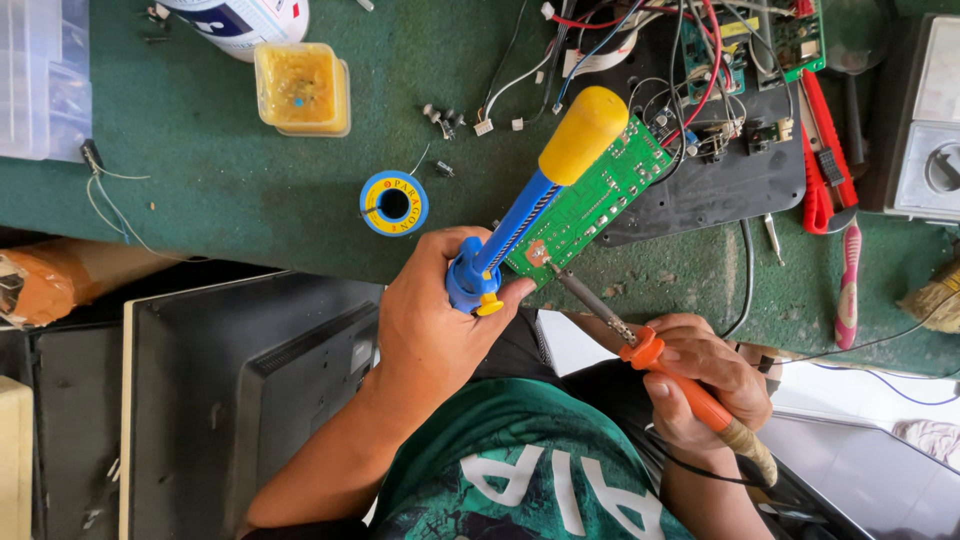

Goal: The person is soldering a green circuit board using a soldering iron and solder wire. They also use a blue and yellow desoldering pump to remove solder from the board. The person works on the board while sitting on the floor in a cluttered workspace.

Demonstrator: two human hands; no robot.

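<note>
My left hand (430, 320) grips a blue desoldering pump (510, 225) with a yellow plunger knob; its nozzle rests against the near end of a green circuit board (600, 190). My right hand (705, 385) holds an orange-handled soldering iron (690, 390). The iron's metal tip touches the board's near corner, just right of the pump's nozzle. The board lies tilted on the green bench mat (230, 190), its far end over a black plastic panel (720, 185).
A solder spool (394, 203) with a blue and yellow label lies left of the pump. A yellow flux tub (301, 88), loose wires, a second circuit board (760, 40), red cutters (822, 160) and a pink toothbrush (848, 285) lie around. A black monitor casing (240, 400) stands below left.
</note>
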